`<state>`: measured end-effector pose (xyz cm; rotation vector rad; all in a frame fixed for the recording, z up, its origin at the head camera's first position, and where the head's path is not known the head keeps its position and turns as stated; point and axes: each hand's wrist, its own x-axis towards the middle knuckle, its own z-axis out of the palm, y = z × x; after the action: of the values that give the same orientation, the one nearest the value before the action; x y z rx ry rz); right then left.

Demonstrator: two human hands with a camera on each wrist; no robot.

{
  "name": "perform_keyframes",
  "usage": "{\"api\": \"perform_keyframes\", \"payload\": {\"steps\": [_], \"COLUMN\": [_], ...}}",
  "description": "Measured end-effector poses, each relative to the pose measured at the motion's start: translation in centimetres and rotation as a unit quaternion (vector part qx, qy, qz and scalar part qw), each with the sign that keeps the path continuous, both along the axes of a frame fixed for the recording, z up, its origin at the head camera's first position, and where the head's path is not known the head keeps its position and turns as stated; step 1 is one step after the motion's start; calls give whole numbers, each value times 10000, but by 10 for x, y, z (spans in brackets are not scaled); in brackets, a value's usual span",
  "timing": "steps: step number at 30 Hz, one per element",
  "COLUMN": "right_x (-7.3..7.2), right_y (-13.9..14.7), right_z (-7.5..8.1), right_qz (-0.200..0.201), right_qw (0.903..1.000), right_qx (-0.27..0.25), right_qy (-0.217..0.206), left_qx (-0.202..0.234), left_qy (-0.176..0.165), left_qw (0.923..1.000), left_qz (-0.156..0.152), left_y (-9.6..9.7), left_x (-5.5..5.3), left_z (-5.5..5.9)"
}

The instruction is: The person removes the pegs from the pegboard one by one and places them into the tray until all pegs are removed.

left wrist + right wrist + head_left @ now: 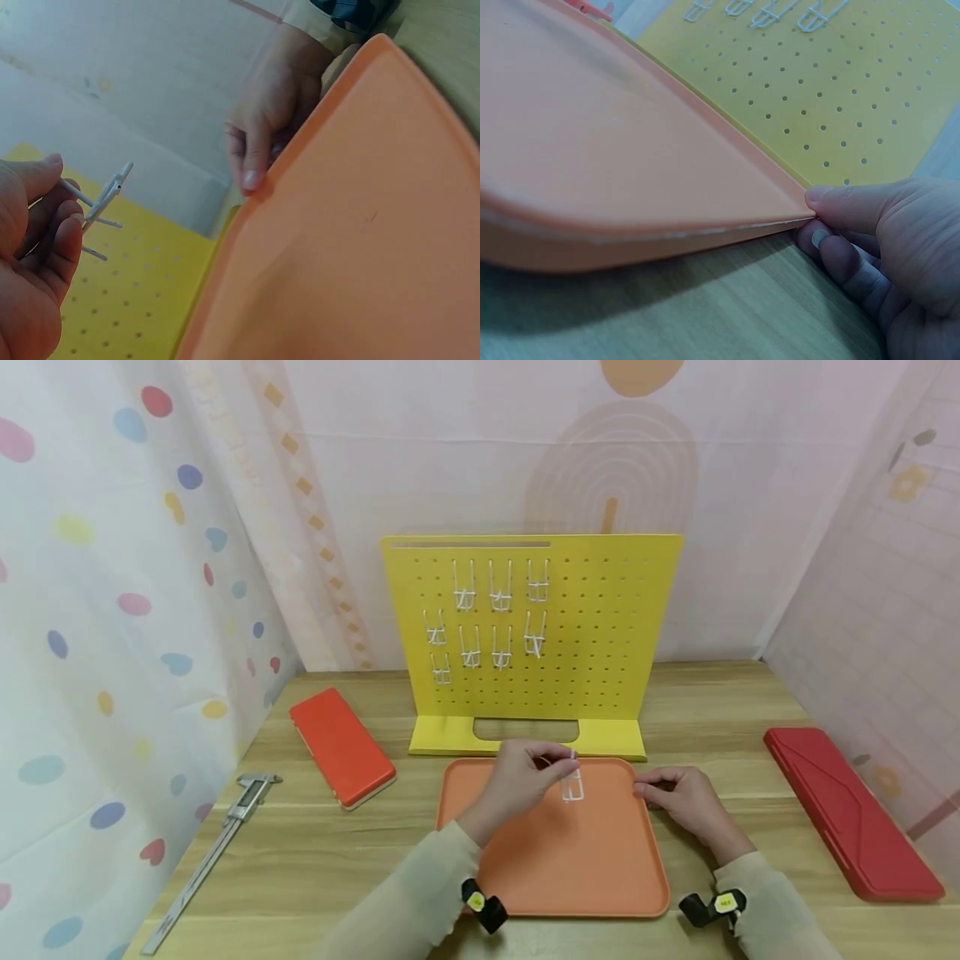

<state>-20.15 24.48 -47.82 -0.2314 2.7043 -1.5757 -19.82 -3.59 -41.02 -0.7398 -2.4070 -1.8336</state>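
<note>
Over the far part of the orange tray, my left hand pinches a white wire pegboard hook between thumb and fingers. The left wrist view shows the hook with its prongs pointing away from the fingertips. My right hand grips the tray's far right corner, thumb on top of the rim and fingers curled beneath, as the right wrist view shows. Behind the tray a yellow pegboard stands upright. Several white wire hooks hang in rows on its left half and middle.
A bright red-orange case lies left of the pegboard, with a caliper beside it near the table's left edge. Along the right side lies a long dark red case. Patterned curtains enclose the wooden table.
</note>
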Motion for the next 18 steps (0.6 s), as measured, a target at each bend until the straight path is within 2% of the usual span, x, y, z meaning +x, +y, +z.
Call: {"api": "perform_keyframes", "payload": {"steps": [5, 9, 18], "right_x": [-1, 0, 0], "right_y": [1, 1, 1], "right_z": [-2, -3, 4], "right_qz": [30, 12, 78], "right_qw": [9999, 10000, 10000], "right_qx": [-95, -19, -29], "right_qy": [-24, -25, 31], "left_qx": [-194, -355, -908], "left_qy": [-189, -151, -115], "left_qw": [9996, 9992, 9957], "left_qz": [11, -46, -150], "left_y": [26, 40, 57], "left_x": [-7, -11, -21], "left_z": [-12, -19, -30]}}
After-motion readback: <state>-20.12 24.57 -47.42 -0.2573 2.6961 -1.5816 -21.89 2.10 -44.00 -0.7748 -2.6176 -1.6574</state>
